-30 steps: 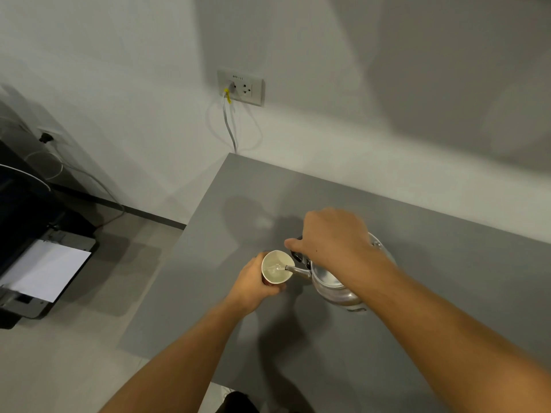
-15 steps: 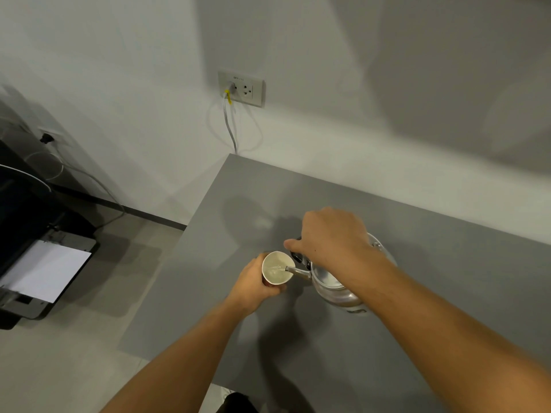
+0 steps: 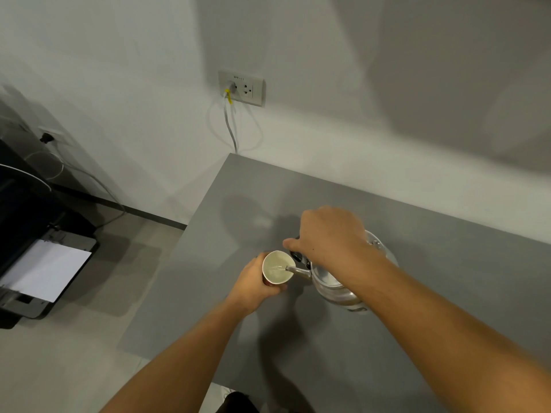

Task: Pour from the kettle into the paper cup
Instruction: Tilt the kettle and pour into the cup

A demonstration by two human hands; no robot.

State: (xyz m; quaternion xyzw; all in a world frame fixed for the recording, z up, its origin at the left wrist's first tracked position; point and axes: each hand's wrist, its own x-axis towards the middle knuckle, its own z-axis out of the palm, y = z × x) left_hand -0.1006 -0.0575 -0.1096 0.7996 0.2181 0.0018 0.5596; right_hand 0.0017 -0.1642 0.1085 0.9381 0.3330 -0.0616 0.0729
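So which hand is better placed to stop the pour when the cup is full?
The right hand: it grips the kettle by its handle, spout over the paper cup, so it can tip it back. The left hand only steadies the cup.

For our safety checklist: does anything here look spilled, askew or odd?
Nothing stands out. The kettle spout sits over the paper cup, steadied by the left hand; the grey table shows no spill.
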